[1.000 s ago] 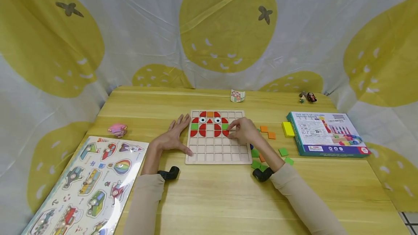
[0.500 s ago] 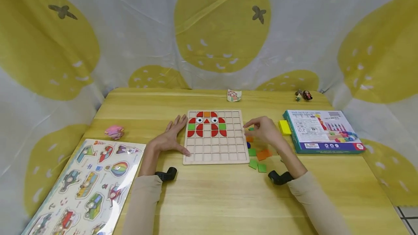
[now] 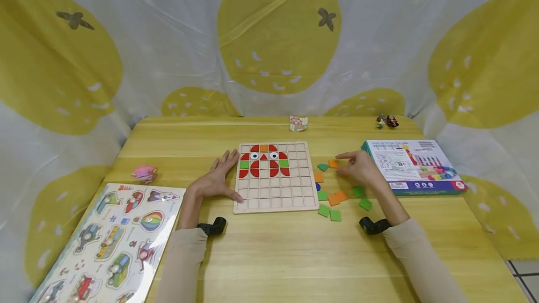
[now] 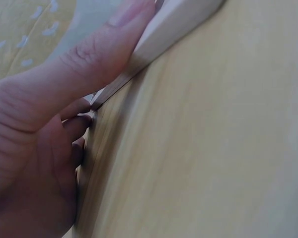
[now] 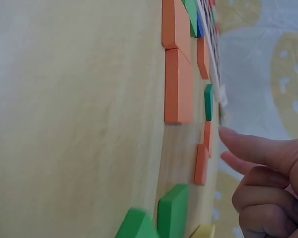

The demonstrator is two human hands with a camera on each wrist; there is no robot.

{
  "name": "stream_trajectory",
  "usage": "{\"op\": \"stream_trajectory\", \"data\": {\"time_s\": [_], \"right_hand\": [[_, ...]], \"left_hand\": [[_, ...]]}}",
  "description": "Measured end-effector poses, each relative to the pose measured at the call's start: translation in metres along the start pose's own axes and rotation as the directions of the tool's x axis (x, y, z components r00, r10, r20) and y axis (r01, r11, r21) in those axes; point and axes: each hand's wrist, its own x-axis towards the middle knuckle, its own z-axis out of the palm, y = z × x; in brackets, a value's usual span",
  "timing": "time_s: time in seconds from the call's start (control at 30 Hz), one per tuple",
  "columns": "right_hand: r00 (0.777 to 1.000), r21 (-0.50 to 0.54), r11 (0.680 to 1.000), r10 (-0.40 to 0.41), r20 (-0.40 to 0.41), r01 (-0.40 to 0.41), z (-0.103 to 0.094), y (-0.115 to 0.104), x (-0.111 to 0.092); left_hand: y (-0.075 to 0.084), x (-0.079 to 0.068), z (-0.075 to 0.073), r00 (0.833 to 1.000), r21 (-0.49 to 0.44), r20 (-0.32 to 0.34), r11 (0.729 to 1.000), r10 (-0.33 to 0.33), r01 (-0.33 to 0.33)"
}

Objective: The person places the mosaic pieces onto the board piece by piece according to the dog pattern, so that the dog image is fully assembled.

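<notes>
On the table (image 3: 261, 261), the outspread left grip (image 3: 214, 180) touches the board (image 3: 281, 192).

From my remote seat, my wooden grid board (image 3: 275, 195) lies flat, red tiles (image 3: 254, 172) and two eye tiles (image 3: 254, 156) slotted toward its far left. Loose green tiles (image 3: 335, 215) and orange tiles (image 3: 337, 198) are scattered right of it.

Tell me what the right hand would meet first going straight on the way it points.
The right hand would most likely meet the orange tile by its fingertips first, then the dark green piece. The hand's height is hard to judge, so it might pass above both.
</notes>
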Motion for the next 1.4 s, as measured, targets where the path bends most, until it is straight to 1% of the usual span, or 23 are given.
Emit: {"op": "stream_trajectory", "data": {"time_s": [0.07,0.17,0.27,0.33,0.43,0.57,0.7,0.87,0.93,1.03,1.13,1.2,1.33,1.4], "right_hand": [[1.000,-0.008,1.000,0.011,-0.002,-0.011,0.001,-0.001,0.005],[0.999,-0.007,0.999,0.047,0.006,-0.047,0.002,-0.002,0.011],[0.997,-0.002,0.997,0.076,0.010,-0.076,0.003,-0.003,0.013],[0.997,-0.005,0.997,0.079,0.016,-0.079,0.003,-0.002,0.012],[0.997,-0.014,0.997,0.070,0.029,-0.070,0.002,-0.001,0.009],[0.996,0.001,0.998,0.065,0.053,-0.065,0.000,0.002,0.006],[0.997,0.006,0.998,0.055,0.059,-0.056,-0.002,0.004,0.003],[0.997,-0.008,1.000,0.016,0.072,-0.015,0.000,0.005,0.005],[0.997,-0.006,1.000,-0.004,0.082,0.004,0.001,0.001,0.006],[0.996,0.015,0.999,-0.033,0.084,0.031,0.005,-0.011,0.009],[0.994,0.027,0.997,-0.068,0.088,0.066,0.017,-0.034,0.011],[0.991,0.040,0.995,-0.092,0.102,0.088,0.031,-0.054,0.015],[0.975,0.049,0.990,-0.142,0.169,0.135,0.069,-0.095,0.025],[0.972,0.044,0.987,-0.159,0.174,0.153,0.088,-0.111,0.030]], "left_hand": [[0.000,0.001,0.000,1.000,0.002,0.002,1.000,0.009,-0.009],[0.001,0.001,0.000,1.000,0.003,0.006,1.000,0.002,-0.002],[0.001,0.001,0.000,1.000,0.009,0.006,1.000,-0.002,0.002],[0.001,0.001,0.001,1.000,0.005,0.006,1.000,-0.001,0.001],[0.001,0.000,0.000,1.000,-0.008,0.002,1.000,-0.002,0.003],[0.001,0.000,0.000,1.000,-0.020,0.004,1.000,-0.015,0.015],[0.001,0.001,-0.001,1.000,-0.024,0.002,0.999,-0.024,0.024],[0.000,0.001,0.000,1.000,-0.021,0.005,1.000,-0.011,0.011],[-0.001,0.001,0.000,1.000,-0.017,0.005,1.000,-0.007,0.007],[-0.001,0.001,-0.001,1.000,-0.011,0.003,1.000,-0.002,0.002],[-0.002,0.000,-0.001,1.000,-0.008,0.003,1.000,-0.004,0.004],[-0.002,0.000,-0.001,1.000,-0.008,0.001,1.000,-0.001,0.001],[-0.002,0.000,-0.001,1.000,-0.001,0.001,1.000,0.015,-0.015],[-0.002,0.001,-0.001,1.000,0.007,0.000,1.000,0.019,-0.019]]}}
